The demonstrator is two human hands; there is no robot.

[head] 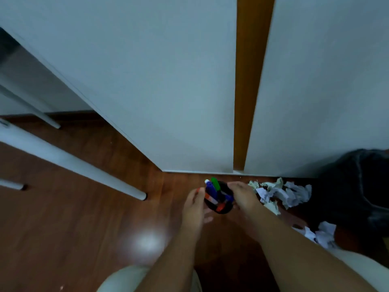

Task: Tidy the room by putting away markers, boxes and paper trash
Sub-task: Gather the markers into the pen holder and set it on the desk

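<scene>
A black round marker cup (225, 209) stands on the wooden floor near the wall, holding a green marker (215, 183), a blue marker (211, 190) and a red-and-white marker (212, 199). My left hand (194, 205) is at the cup's left side with its fingers closed on the red-and-white marker's end. My right hand (242, 194) rests against the cup's right rim; how firmly it grips is unclear. Crumpled paper (280, 193) lies to the right of the cup, and more scraps (321, 233) lie nearer me.
A black trash bag (355, 186) sits at the right by the wall. White table legs (73, 161) slant across the floor at the left. A white wall with a brown strip (250, 81) rises behind. My knees show at the bottom edge.
</scene>
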